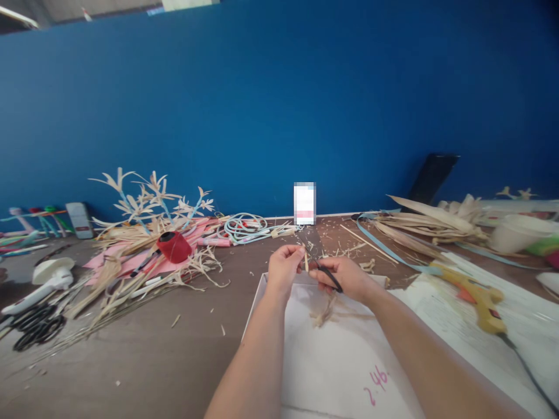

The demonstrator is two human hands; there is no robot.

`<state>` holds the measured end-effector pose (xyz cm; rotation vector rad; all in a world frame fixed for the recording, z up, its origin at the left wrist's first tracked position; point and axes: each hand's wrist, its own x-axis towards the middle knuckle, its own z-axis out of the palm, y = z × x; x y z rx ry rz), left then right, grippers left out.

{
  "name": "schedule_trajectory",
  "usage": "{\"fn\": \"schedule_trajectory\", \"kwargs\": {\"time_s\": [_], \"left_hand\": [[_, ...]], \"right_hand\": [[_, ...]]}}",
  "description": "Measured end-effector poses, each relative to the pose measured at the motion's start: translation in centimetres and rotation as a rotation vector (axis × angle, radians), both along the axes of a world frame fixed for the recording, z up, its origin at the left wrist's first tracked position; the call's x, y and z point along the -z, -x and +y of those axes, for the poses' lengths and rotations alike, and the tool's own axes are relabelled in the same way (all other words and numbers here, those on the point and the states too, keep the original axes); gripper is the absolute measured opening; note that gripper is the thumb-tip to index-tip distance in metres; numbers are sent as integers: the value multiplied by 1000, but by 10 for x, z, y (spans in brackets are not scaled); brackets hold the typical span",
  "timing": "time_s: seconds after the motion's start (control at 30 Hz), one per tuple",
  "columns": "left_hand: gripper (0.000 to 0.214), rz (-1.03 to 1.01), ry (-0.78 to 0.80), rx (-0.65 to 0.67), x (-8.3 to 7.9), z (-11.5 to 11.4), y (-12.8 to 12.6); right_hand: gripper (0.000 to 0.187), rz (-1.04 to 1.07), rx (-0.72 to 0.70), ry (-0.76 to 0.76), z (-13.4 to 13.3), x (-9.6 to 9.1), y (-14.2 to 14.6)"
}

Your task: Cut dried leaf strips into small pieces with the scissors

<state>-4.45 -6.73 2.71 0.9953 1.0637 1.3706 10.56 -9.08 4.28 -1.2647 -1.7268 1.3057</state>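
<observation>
Strip: straw sliver (306, 263), upright, pinched between both hands above white board (332, 361).
Left hand (283, 269): fingertips closed on sliver, just left of it.
Right hand (346, 278): curled around black scissors (325, 272), blades angled far-left at sliver.

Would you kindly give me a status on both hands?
Left hand pinching straw strip. Right hand holding black scissors, blades at strip. Trimmings on white sheet below; glue gun lies apart, right.
</observation>
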Motion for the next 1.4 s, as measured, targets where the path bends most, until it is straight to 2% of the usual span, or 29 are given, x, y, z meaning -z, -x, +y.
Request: {"fn": "schedule_trajectory", "kwargs": {"time_s": [0.5, 0.63, 0.83, 0.97, 1.1, 1.27, 1.33, 1.4], "left_hand": [[26, -21, 12, 9, -2, -1, -1], [28, -23, 12, 5, -4, -1, -1], [27, 31, 18, 11, -7, -4, -1], [27, 35, -37, 80, -7, -7, -3], [28, -146, -67, 256, -9, -10, -3], [23, -221, -55, 215, -13, -11, -2], [20, -250, -91, 270, -15, -13, -3], [18, -266, -134, 331, -17, -15, -3]], "right_hand": [[36, -24, -54, -7, 2, 1, -3], [34, 11, -4, -5, 3, 3, -1], [40, 254, 218, 35, 9, 7, -2], [37, 529, 145, 140, 7, 5, -1], [27, 710, 28, 285, 6, 5, 0], [27, 790, 142, 325, 10, 8, -3], [27, 798, 161, 322, 11, 9, -4], [25, 822, 112, 353, 10, 8, -3]]}}
